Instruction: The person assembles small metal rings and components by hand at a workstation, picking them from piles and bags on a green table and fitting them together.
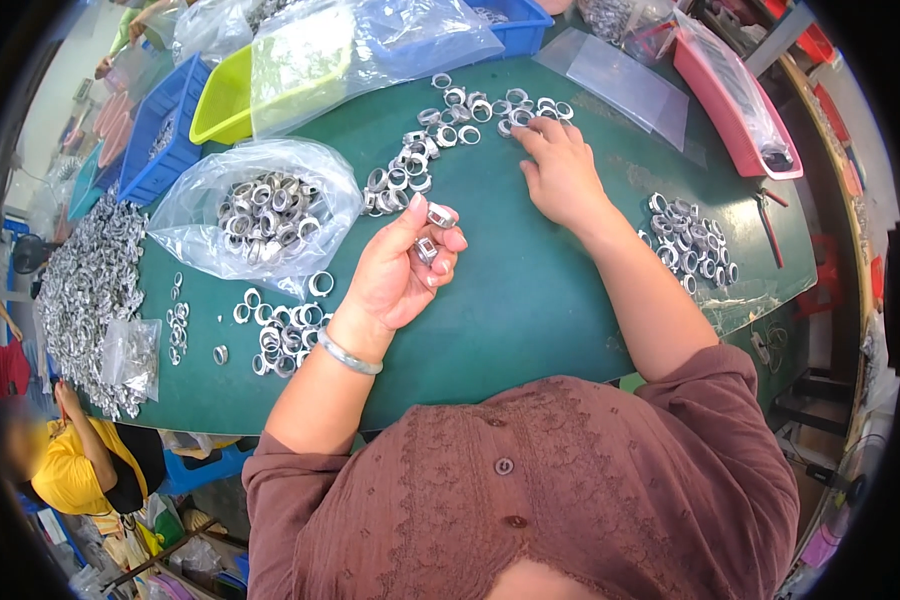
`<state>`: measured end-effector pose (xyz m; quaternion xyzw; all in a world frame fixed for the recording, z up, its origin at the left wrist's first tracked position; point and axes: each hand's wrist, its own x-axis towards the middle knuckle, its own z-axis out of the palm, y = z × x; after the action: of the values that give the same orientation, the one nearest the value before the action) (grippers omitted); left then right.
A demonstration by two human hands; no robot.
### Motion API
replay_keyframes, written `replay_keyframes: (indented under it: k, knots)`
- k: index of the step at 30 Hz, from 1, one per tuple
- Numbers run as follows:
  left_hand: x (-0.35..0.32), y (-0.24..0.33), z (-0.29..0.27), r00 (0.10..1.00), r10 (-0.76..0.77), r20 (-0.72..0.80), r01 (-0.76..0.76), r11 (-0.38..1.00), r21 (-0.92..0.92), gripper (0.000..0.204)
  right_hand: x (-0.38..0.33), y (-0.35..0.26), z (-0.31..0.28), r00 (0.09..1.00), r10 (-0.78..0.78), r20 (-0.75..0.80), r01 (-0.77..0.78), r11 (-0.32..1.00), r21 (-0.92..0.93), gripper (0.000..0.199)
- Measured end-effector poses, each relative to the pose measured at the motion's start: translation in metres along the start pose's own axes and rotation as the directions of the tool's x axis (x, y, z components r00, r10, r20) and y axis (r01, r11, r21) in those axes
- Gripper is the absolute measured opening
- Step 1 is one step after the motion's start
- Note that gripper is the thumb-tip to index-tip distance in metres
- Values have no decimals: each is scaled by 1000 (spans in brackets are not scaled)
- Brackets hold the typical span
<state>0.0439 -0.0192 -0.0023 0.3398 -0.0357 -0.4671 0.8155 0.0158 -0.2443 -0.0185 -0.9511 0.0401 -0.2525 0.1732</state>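
My left hand (390,280) is raised over the table, palm up, and closed around small silver metal pieces. One metal ring (438,217) is pinched by the thumb and fingertips, and a second metal piece (427,250) sits lower, among the curled fingers. My right hand (562,172) reaches to the far side with its fingers spread, thumb apart from them. Its fingertips touch the right end of a long cluster of metal rings (455,115), partly hiding some of them. The rings look like watch cases, though I cannot tell for certain.
A clear plastic bag (185,215) of rings lies left, beside a large heap of metal parts (90,290). Loose rings (285,335) sit near my left forearm, others (690,240) far right. Blue (185,115), lime (220,105) and pink (710,100) bins line the green table (510,310). A person in yellow (80,465) sits left.
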Motion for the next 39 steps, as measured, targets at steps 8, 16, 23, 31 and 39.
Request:
replay_keyframes:
  k: [8,16,23,31,39]
  knots:
    - [0,-1,-1,999,-34,-32,32,998,-51,35,3,7,3,991,7,133,6,995,-98,22]
    - [0,1,-2,998,-58,-26,56,997,-54,32,7,-2,-7,988,85,127,-106,980,170,14]
    - [-1,1,6,999,44,-15,-45,997,-64,32,3,-26,-20,932,25,362,-360,199,912,31]
    - [-2,-3,10,990,128,-65,-110,966,235,40,-10,-52,-27,881,-114,459,-455,59,888,35]
    - [-1,-8,9,952,306,-10,-250,795,553,46,-16,-60,-23,942,-191,276,-236,204,950,28]
